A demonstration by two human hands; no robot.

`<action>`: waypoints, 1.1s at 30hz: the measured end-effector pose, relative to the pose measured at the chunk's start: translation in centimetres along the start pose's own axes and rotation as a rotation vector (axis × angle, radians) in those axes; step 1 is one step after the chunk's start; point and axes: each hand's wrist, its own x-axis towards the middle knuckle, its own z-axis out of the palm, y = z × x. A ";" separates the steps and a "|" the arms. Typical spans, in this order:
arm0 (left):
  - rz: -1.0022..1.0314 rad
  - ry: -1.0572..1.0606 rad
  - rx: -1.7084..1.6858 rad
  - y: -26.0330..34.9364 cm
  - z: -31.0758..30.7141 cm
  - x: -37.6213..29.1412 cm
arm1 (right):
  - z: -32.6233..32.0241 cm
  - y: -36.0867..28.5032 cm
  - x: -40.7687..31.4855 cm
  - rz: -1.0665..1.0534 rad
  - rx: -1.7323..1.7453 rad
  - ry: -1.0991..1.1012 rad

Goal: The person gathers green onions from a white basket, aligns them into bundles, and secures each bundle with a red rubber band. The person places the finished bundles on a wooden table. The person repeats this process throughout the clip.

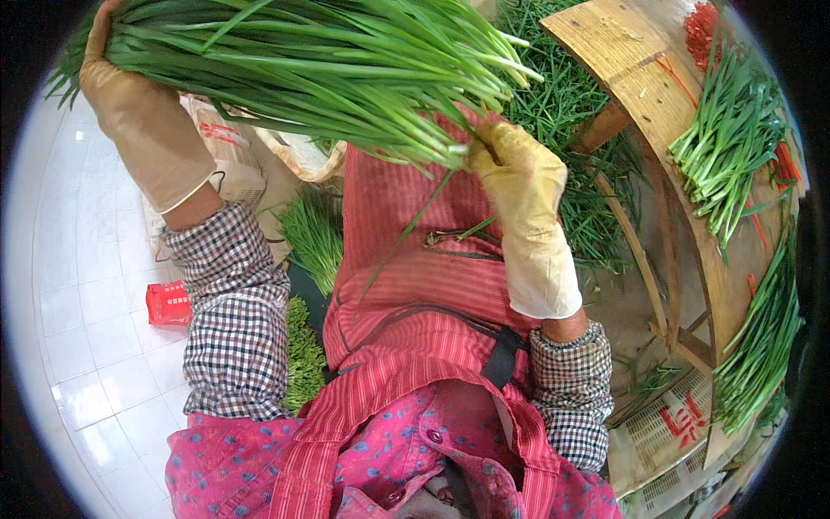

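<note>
A large bundle of green chives [311, 58] stretches across the top of the view, held above my lap. My left hand [139, 126], in a pale rubber glove, supports it near the leafy end at the upper left; the bundle partly hides its fingers. At the pale stem ends, my right hand [519, 165] in a yellowish rubber glove has its curled fingers pinched on some stems. One loose chive leaf [408, 227] hangs below the bundle in front of my red striped apron [395, 272]. Short stem pieces [476, 228] rest on the apron.
On the right, a wooden tabletop [648, 84] bears a chive bunch [726, 143], another bunch [762, 337] and red ties [707, 32]. Loose leaves [557, 110] heap below it. Left are upright chives [314, 233], a red packet [168, 303] and white tiles [97, 292]. Printed woven sacks [668, 422] lie lower right.
</note>
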 end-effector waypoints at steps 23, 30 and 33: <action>-0.141 0.001 -0.258 -1.9 3.3 -1.6 | -3.5 -6.0 1.5 -0.497 -0.068 0.147; -0.515 0.139 -0.678 -2.5 3.8 2.7 | -1.6 -5.7 2.8 -0.466 -0.191 0.260; -0.401 0.090 -0.522 -2.2 4.1 2.5 | -2.5 -5.4 2.5 -0.464 -0.147 0.169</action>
